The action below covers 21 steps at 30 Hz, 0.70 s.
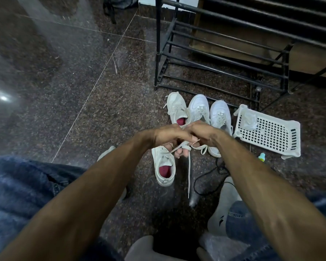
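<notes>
Jeans nearest, then L hand + R hand round lace (by sneaker)

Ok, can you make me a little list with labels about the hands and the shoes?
hands: left hand and right hand both pinch a white shoelace
shoelace: one end dangles toward the floor
shoes: four, all white; near shoe and far shoe are red inside; two plain shoes stand beside the far one
basket: white basket lies right of the shoes
rack: black rack stands behind the shoes
</notes>
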Tool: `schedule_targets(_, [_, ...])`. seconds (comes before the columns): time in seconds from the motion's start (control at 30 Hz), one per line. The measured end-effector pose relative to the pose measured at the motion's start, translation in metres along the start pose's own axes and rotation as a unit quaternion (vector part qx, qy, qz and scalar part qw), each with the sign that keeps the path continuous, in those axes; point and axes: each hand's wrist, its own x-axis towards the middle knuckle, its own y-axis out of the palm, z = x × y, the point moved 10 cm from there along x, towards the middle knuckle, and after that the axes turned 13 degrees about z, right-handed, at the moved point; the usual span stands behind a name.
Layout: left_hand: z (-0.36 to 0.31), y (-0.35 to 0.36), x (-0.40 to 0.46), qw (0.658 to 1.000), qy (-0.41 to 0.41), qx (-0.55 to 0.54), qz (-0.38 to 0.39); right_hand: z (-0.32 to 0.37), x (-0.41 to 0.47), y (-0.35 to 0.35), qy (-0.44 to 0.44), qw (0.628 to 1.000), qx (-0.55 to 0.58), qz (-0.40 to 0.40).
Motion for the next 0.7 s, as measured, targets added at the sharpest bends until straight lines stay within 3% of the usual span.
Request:
schedule_targets(0.13, [-0.022, -0.01, -0.007, 0.999, 0.045, -0.016, -0.009, 0.005, -0.009, 0.011, -0.049, 0.994, 0.07, 0.071])
schedule_targets(0.33, [-0.06, -0.059, -0.037, 0.972, 0.177, -0.113, -0.107, 0.004, -0.016, 0.024, -0.081, 0.973, 0.175, 0.123])
schedule_targets(0.5, [-0.069, -0.077, -0.046, 0.938, 0.227, -0.194, -0.174, 0.023, -0.017, 0.036, -0.097, 0.988, 0.033, 0.114])
schedule_targets(0.6, [-0.05, -0.102, -0.052, 0.887, 0.251, -0.267, -0.282, 0.035, -0.015, 0.034, -0.132, 0.988, 0.033, 0.067])
schedule_targets(0.7, [0.006, -0.115, -0.061, 0.848, 0.132, -0.255, -0.445, 0.035, -0.013, 0.019, -0.156, 0.985, 0.08, 0.004])
